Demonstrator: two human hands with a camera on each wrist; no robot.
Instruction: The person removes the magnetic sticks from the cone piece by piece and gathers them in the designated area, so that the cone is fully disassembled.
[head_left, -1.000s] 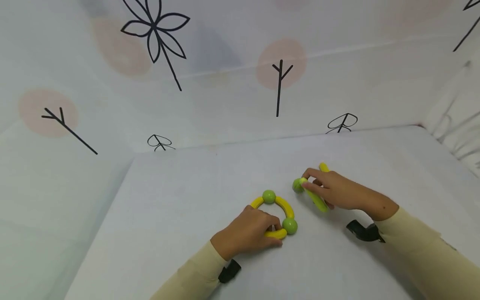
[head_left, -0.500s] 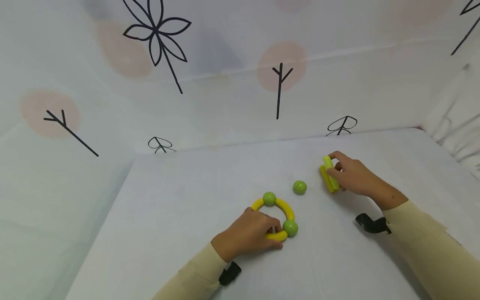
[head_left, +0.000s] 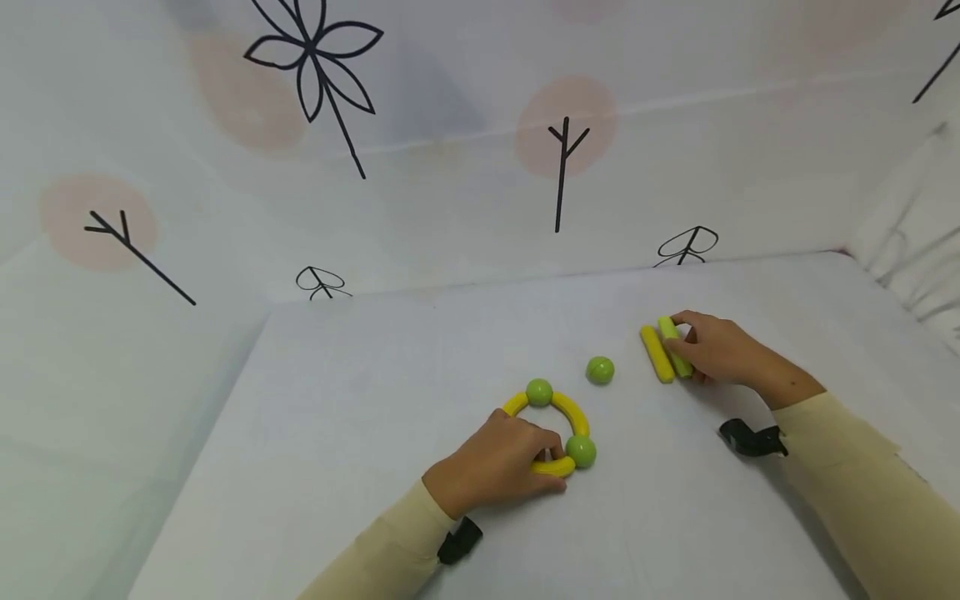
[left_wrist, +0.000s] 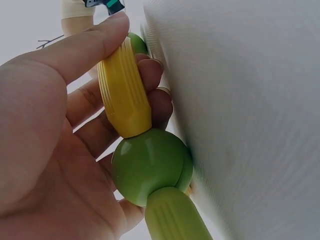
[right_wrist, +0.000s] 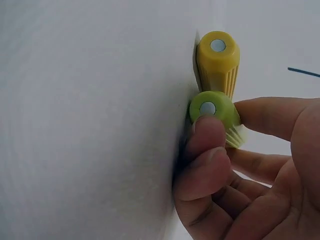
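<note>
My left hand [head_left: 495, 462] grips a ring built from curved yellow rods [head_left: 572, 412] and green balls [head_left: 581, 451], lying on the white surface. Up close in the left wrist view, the thumb and fingers pinch a ribbed yellow rod [left_wrist: 124, 90], which meets a green ball [left_wrist: 145, 167]; a light green rod [left_wrist: 175, 217] joins that ball below. The hand covers the ring's left part in the head view. Farther right, my right hand [head_left: 723, 350] holds a straight light green magnetic rod [head_left: 676, 346] beside a yellow rod [head_left: 657, 355]. Both rods show silvery end discs in the right wrist view.
A loose green ball [head_left: 600, 370] rests between the ring and the two straight rods. White cloth walls [head_left: 450, 208] with black line drawings rise behind and to the left of the white tabletop [head_left: 360, 400]. Dark wrist cameras sit under both sleeves.
My right hand has carried the light green rod from near the loose ball rightward and back, down beside the yellow rod, then slightly apart from it. The left hand stays on the ring.
</note>
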